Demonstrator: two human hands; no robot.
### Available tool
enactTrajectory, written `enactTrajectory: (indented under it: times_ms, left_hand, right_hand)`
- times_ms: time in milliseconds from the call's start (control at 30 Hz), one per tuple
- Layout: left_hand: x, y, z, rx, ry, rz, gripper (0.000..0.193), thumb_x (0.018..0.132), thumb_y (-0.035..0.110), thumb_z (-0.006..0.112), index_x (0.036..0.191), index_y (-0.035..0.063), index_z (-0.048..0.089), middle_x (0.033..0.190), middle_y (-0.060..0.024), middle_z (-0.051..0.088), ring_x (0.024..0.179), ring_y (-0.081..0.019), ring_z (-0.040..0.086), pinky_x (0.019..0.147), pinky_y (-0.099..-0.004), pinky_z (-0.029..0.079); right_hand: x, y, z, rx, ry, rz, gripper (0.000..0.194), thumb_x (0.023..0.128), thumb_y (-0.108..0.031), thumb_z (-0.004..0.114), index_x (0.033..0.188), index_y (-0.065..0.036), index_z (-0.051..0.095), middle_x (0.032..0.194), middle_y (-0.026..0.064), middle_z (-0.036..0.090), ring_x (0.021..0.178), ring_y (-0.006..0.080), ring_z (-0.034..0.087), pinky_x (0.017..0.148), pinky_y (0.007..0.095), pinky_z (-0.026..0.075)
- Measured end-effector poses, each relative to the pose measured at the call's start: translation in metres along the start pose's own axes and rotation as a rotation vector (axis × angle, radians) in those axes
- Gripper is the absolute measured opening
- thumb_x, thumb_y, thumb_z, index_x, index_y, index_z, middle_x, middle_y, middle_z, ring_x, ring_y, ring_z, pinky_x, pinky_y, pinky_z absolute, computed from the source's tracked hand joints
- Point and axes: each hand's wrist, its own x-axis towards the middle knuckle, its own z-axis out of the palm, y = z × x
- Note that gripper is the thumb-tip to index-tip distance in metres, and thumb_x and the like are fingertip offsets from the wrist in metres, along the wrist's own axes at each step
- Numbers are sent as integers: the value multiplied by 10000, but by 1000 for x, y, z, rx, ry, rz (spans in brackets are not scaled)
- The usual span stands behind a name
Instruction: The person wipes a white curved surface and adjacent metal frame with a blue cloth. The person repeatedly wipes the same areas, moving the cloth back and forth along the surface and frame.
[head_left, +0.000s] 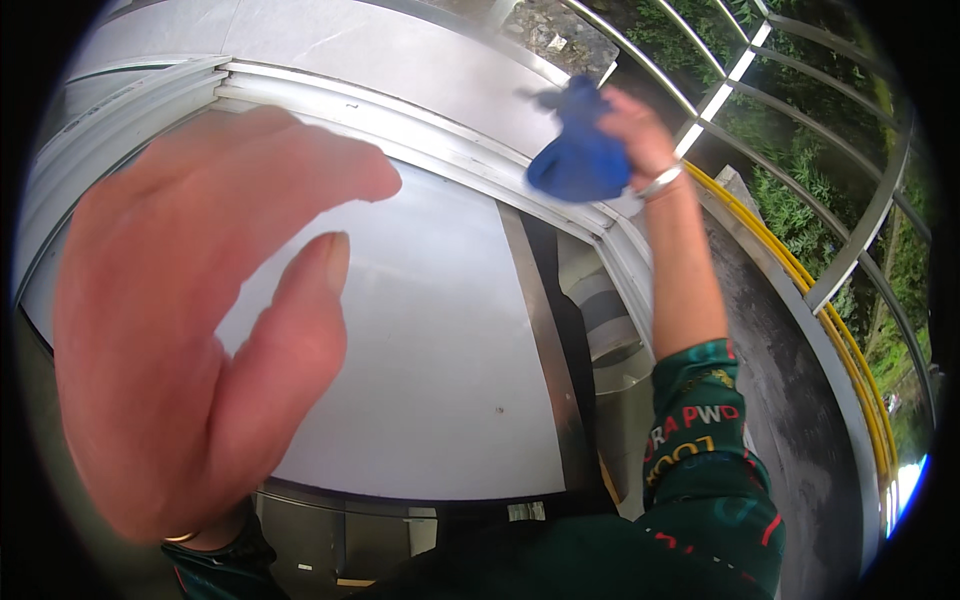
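Note:
Close to the camera, my left hand (172, 322) is raised with its fingers curved and the thumb apart from them. Nothing is held between them. My right hand (643, 133) reaches forward and grips a blue cloth (579, 157), which is blurred, with a dark part hanging at its far left side. The cloth is over the outer side of a white window frame (420, 124), near its right corner; whether it touches the frame I cannot tell. Below both hands lies a smooth pale grey panel (435, 322) with a brown metal-like strip (536, 315) along its right side.
Beyond the frame runs a pale ledge (360, 37). A metal railing (701, 120) curves along the right, with yellow pipes (795, 262) at its base and green plants (802, 202) behind. A dark walkway-like strip (780, 390) lies right of my arm. Dark cabinet-like fronts (375, 540) show below.

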Motion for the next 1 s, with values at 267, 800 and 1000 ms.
enactTrajectory:
  times_ms: [267, 800, 1000]
  left_hand:
    - [-9, -12, 7, -150, 72, 48, 283, 814, -46, 548, 1062, 20, 667, 1073, -122, 686, 1086, -286, 620, 979, -365, 460]
    - [-6, -27, 6, -78, -66, 154, 348, 916, -42, 471, 1233, 53, 579, 1188, -121, 637, 1167, -276, 586, 1038, -384, 440]
    - [-9, -28, 8, -116, -78, 83, 328, 930, -40, 462, 1224, 41, 584, 1198, -114, 636, 1161, -251, 587, 1037, -374, 437]
  right_hand:
    - [43, -134, -79, -1202, 807, -543, 503, 749, -53, 622, 1249, -54, 569, 1107, 197, 649, 917, 355, 645, 855, 411, 517]
    - [-104, 160, 37, -618, 772, 305, 417, 778, -236, 656, 1139, -28, 655, 1089, 225, 677, 1030, 376, 644, 936, 414, 491]
    - [-120, 205, 48, -773, 812, 566, 818, 801, -217, 689, 1486, -76, 264, 1212, 250, 619, 1073, 408, 622, 932, 462, 489]
